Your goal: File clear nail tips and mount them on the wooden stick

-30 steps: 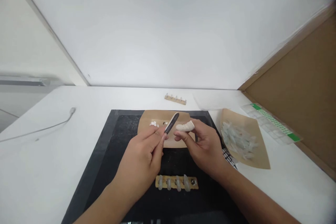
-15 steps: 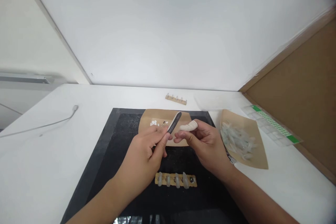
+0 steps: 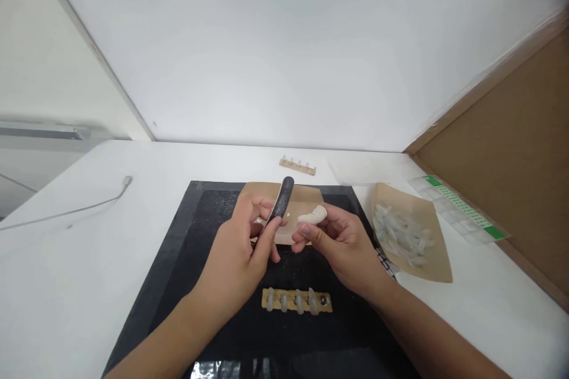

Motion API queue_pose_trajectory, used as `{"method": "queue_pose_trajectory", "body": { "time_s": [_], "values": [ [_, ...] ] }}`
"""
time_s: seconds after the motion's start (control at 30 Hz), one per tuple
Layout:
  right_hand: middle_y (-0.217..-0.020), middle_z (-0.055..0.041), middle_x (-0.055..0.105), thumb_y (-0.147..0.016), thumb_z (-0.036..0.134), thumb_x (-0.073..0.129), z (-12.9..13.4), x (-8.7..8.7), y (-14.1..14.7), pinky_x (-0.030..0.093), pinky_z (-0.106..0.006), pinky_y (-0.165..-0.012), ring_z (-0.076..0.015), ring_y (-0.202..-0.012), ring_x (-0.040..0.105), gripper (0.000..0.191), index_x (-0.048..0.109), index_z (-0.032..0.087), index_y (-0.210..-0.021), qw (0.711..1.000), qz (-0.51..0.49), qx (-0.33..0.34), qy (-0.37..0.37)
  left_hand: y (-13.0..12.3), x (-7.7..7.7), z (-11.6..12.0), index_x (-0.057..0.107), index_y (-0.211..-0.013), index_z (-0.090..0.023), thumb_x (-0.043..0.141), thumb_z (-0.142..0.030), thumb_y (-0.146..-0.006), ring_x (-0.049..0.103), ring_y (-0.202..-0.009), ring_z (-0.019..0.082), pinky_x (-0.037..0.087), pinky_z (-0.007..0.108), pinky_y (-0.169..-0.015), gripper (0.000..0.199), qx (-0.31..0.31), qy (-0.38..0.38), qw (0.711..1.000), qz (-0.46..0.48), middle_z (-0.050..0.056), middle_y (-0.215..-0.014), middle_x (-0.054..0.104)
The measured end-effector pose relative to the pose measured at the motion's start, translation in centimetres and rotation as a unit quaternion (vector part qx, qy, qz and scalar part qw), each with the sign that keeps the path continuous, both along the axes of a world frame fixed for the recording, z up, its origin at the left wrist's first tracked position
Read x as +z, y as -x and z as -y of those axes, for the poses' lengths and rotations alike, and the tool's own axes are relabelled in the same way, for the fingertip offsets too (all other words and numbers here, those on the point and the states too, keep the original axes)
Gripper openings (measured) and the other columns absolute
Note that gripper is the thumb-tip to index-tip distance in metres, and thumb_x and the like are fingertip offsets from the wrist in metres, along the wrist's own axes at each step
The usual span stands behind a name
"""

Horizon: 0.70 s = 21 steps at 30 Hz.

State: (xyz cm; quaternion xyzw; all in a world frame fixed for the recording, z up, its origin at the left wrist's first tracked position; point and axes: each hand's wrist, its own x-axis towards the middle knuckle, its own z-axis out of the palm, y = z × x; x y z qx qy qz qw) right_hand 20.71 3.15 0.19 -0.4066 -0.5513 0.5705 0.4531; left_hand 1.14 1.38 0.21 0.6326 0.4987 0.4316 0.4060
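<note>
My left hand (image 3: 242, 243) grips a dark nail file (image 3: 283, 200) that slants up from its fingers. To the right, my right hand (image 3: 347, 243) has its thumb and fingers pressed together; a pale cover (image 3: 313, 215) wraps its index finger. Anything tiny in that pinch is too small to make out. Below both hands, a wooden strip (image 3: 290, 301) with several translucent nail tips rests on the black mat (image 3: 178, 320). Behind the hands lies brown paper (image 3: 306, 192), partly hidden by them.
At the right, another brown paper (image 3: 440, 260) carries a pile of translucent nail tips (image 3: 402, 234). Beside it is a clear case with a green label (image 3: 466, 207). A second strip (image 3: 297, 166) lies near the wall. A white cable (image 3: 102, 207) runs along the left.
The nail file has turned more upright and shifted left, with its dark face showing more. My left hand's fingers have spread behind it. My right hand has moved slightly left.
</note>
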Motion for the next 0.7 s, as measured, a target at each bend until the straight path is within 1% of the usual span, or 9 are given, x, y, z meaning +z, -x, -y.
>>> {"method": "queue_pose_trajectory", "body": {
  "time_s": [0.07,0.17,0.23,0.3,0.37,0.43,0.53,0.7],
  "values": [
    [-0.077,-0.0025,0.077,-0.089,0.039,0.079,0.09,0.04,0.02,0.06,-0.026,-0.065,-0.0145,-0.065,0.074,0.022,0.071,0.019,-0.086,1.0,0.015,0.004,-0.008,0.17,0.24,0.03,0.056,-0.115,-0.023,0.056,-0.031,-0.104,0.068,-0.057,0.01,0.051,0.02,-0.055,0.014,-0.01,-0.012,1.0,-0.014,-0.006,-0.074,0.068],
    [-0.078,-0.0027,0.076,-0.09,0.04,0.078,0.16,0.07,0.02,0.06,-0.026,-0.065,-0.0145,-0.066,0.073,0.022,0.071,0.019,-0.086,1.0,0.022,0.009,-0.016,0.38,0.76,0.02,0.064,-0.114,-0.024,0.06,-0.032,-0.102,0.069,-0.062,0.011,0.052,0.021,-0.06,0.015,-0.048,-0.033,0.997,-0.059,-0.004,-0.074,0.069],
    [-0.079,-0.0026,0.076,-0.09,0.04,0.078,0.17,0.05,0.03,0.06,-0.026,-0.065,-0.0143,-0.066,0.073,0.022,0.071,0.019,-0.087,1.0,0.019,0.012,-0.017,0.43,0.91,-0.01,0.067,-0.115,-0.025,0.062,-0.032,-0.101,0.069,-0.063,0.01,0.054,0.023,-0.065,0.016,-0.06,-0.047,0.995,-0.067,-0.003,-0.082,0.071],
    [-0.079,-0.0023,0.076,-0.09,0.04,0.078,0.19,0.02,0.05,0.06,-0.026,-0.066,-0.0141,-0.066,0.073,0.022,0.071,0.019,-0.086,1.0,0.018,0.014,-0.014,0.44,0.82,-0.07,0.07,-0.112,-0.025,0.062,-0.031,-0.101,0.068,-0.062,0.009,0.056,0.024,-0.068,0.015,-0.067,-0.059,0.994,-0.064,-0.001,-0.093,0.073],
    [-0.079,-0.0019,0.076,-0.089,0.041,0.079,0.23,0.01,0.06,0.06,-0.027,-0.066,-0.0141,-0.066,0.072,0.023,0.071,0.02,-0.086,1.0,0.016,0.015,-0.01,0.44,0.6,-0.12,0.073,-0.108,-0.025,0.062,-0.031,-0.101,0.068,-0.059,0.007,0.057,0.025,-0.068,0.014,-0.074,-0.066,0.994,-0.055,0.0,-0.099,0.074],
    [-0.078,-0.0017,0.076,-0.087,0.041,0.08,0.27,0.04,0.05,0.06,-0.027,-0.066,-0.0138,-0.066,0.072,0.024,0.071,0.02,-0.085,1.0,0.012,0.016,-0.009,0.46,0.39,-0.17,0.074,-0.107,-0.024,0.063,-0.03,-0.101,0.067,-0.057,0.007,0.057,0.025,-0.066,0.014,-0.076,-0.068,0.994,-0.045,0.001,-0.101,0.074],
    [-0.078,-0.0014,0.076,-0.086,0.042,0.082,0.31,0.16,0.04,0.059,-0.026,-0.066,-0.0135,-0.065,0.072,0.025,0.071,0.019,-0.086,1.0,0.014,0.017,-0.006,0.48,0.27,-0.2,0.075,-0.107,-0.025,0.065,-0.029,-0.1,0.067,-0.057,0.007,0.057,0.025,-0.066,0.013,-0.067,-0.069,0.994,-0.045,0.0,-0.098,0.074],
    [-0.08,-0.0017,0.076,-0.085,0.043,0.082,0.18,0.16,-0.02,0.06,-0.026,-0.066,-0.0139,-0.066,0.072,0.027,0.07,0.019,-0.084,1.0,0.018,0.021,-0.008,0.42,0.57,-0.28,0.075,-0.105,-0.026,0.064,-0.029,-0.101,0.068,-0.061,0.009,0.053,0.025,-0.07,0.013,-0.067,-0.066,0.993,-0.074,-0.004,-0.078,0.071]
  ]
}}
